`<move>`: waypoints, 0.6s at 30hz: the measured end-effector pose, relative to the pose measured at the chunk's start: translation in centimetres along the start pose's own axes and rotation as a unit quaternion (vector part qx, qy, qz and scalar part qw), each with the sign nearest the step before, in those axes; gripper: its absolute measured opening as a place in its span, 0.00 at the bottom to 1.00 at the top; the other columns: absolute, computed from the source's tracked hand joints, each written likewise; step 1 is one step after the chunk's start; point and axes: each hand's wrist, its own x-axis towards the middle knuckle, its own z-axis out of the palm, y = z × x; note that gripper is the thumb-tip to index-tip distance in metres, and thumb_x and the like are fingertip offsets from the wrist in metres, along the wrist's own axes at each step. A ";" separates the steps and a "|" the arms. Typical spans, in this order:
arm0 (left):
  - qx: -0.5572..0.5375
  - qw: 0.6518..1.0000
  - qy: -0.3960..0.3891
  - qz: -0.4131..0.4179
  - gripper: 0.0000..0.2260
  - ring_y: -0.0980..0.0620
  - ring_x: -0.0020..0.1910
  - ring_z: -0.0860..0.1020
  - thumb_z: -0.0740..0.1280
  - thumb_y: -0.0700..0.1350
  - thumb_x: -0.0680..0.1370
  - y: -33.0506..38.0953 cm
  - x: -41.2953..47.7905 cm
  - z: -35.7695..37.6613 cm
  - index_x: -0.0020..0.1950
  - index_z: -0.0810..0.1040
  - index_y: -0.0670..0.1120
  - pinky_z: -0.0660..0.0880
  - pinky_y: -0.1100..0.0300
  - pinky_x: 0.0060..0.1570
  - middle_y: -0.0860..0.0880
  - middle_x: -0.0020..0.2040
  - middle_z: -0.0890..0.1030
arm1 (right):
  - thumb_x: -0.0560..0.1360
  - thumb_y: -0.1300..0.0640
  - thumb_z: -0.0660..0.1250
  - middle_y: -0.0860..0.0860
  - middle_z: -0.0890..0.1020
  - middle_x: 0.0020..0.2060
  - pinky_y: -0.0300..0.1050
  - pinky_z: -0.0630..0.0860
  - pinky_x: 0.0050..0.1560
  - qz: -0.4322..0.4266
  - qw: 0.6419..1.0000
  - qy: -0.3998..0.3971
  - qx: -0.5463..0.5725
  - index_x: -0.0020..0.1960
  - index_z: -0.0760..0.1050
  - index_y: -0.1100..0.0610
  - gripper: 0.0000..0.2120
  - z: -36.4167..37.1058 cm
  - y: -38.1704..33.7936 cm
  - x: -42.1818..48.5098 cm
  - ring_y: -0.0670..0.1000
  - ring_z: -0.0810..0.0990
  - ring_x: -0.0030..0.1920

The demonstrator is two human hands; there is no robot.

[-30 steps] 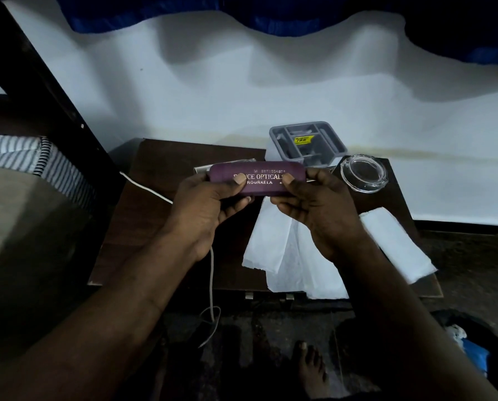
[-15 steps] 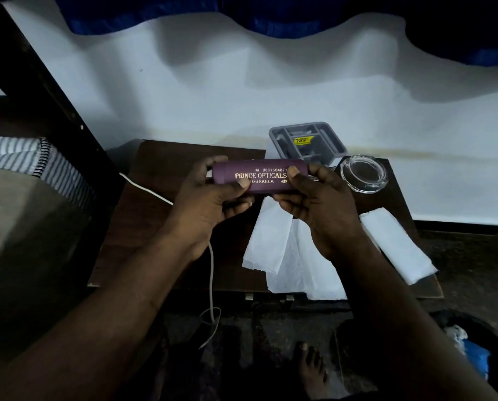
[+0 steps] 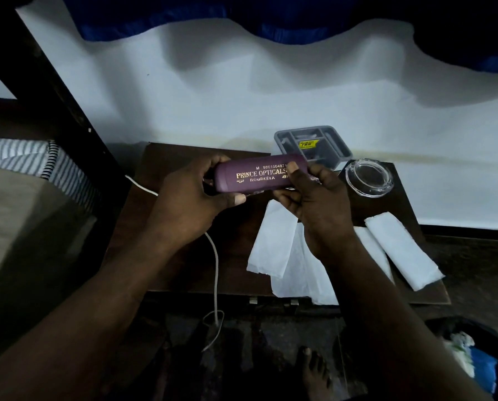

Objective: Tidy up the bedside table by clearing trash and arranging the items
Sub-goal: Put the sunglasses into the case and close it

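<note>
A purple spectacle case [image 3: 253, 178] with gold lettering is held above the dark wooden bedside table [image 3: 184, 157]. My left hand [image 3: 192, 204] grips its left end, thumb underneath. My right hand [image 3: 311, 204] holds its right end, thumb pressed on the top face. White tissue sheets [image 3: 273, 247] lie spread on the table below my hands, and a folded white tissue [image 3: 401, 250] lies at the right. A grey compartment tray [image 3: 314, 143] with a yellow sticker stands at the back, with a clear glass ashtray [image 3: 369, 178] beside it.
A white cable [image 3: 214, 264] runs across the table and hangs off its front edge. A bed with striped cloth [image 3: 33, 160] is at the left. A dark bin [image 3: 473, 357] with trash sits on the floor at lower right. My bare foot [image 3: 314, 371] is below the table.
Both hands have tilted the case so its lettered face turns more toward me, and lifted it slightly. Nothing on the table has moved.
</note>
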 end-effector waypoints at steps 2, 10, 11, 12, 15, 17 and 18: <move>0.038 0.999 0.010 0.020 0.27 0.60 0.51 0.79 0.82 0.48 0.69 -0.4 0.3 -0.7 0.66 0.79 0.51 0.73 0.72 0.52 0.59 0.55 0.80 | 0.81 0.59 0.71 0.54 0.87 0.46 0.45 0.86 0.47 0.009 1.000 -0.010 0.028 0.61 0.76 0.60 0.10 0.3 -0.1 -0.2 0.58 0.88 0.45; 0.084 0.993 0.081 0.004 0.19 0.49 0.50 0.81 0.77 0.53 0.71 -3.8 2.8 -2.4 0.60 0.80 0.53 0.78 0.52 0.54 0.51 0.51 0.83 | 0.81 0.56 0.72 0.54 0.88 0.51 0.42 0.82 0.44 0.021 0.995 -0.022 -0.091 0.65 0.78 0.58 0.14 0.3 0.6 0.0 0.56 0.89 0.47; 0.073 0.994 0.086 -0.005 0.18 0.49 0.49 0.82 0.77 0.53 0.71 -4.1 3.3 -2.4 0.59 0.80 0.52 0.79 0.53 0.53 0.51 0.50 0.84 | 0.80 0.55 0.73 0.53 0.88 0.50 0.43 0.82 0.45 0.017 0.992 -0.024 -0.120 0.64 0.79 0.57 0.13 0.3 0.7 0.0 0.55 0.89 0.47; 0.066 0.994 0.089 -0.014 0.18 0.49 0.48 0.82 0.76 0.53 0.71 -4.5 3.9 -2.4 0.58 0.80 0.52 0.79 0.53 0.52 0.51 0.50 0.84 | 0.79 0.55 0.74 0.52 0.88 0.49 0.45 0.82 0.45 0.010 0.988 -0.025 -0.153 0.62 0.80 0.55 0.12 0.3 1.0 0.0 0.55 0.89 0.47; 0.083 0.994 0.070 -0.034 0.16 0.50 0.46 0.82 0.77 0.52 0.70 -6.5 5.7 -2.3 0.56 0.81 0.51 0.79 0.51 0.51 0.52 0.48 0.84 | 0.78 0.53 0.75 0.49 0.88 0.44 0.53 0.86 0.50 -0.026 0.967 -0.030 -0.251 0.55 0.81 0.49 0.07 0.4 1.6 0.1 0.53 0.89 0.46; 0.102 0.993 0.052 -0.040 0.16 0.49 0.46 0.82 0.78 0.51 0.70 -7.7 6.6 -2.0 0.55 0.81 0.51 0.79 0.52 0.50 0.51 0.48 0.85 | 0.77 0.53 0.76 0.47 0.88 0.43 0.56 0.86 0.53 -0.042 0.959 -0.033 -0.277 0.54 0.82 0.48 0.07 0.3 1.9 0.2 0.52 0.89 0.45; 0.115 0.992 0.045 -0.041 0.15 0.48 0.47 0.82 0.78 0.49 0.71 -8.3 6.9 -1.8 0.55 0.82 0.50 0.78 0.54 0.50 0.51 0.48 0.85 | 0.77 0.53 0.76 0.47 0.88 0.43 0.57 0.85 0.54 -0.047 0.958 -0.033 -0.281 0.53 0.82 0.48 0.07 0.3 1.9 0.2 0.51 0.89 0.45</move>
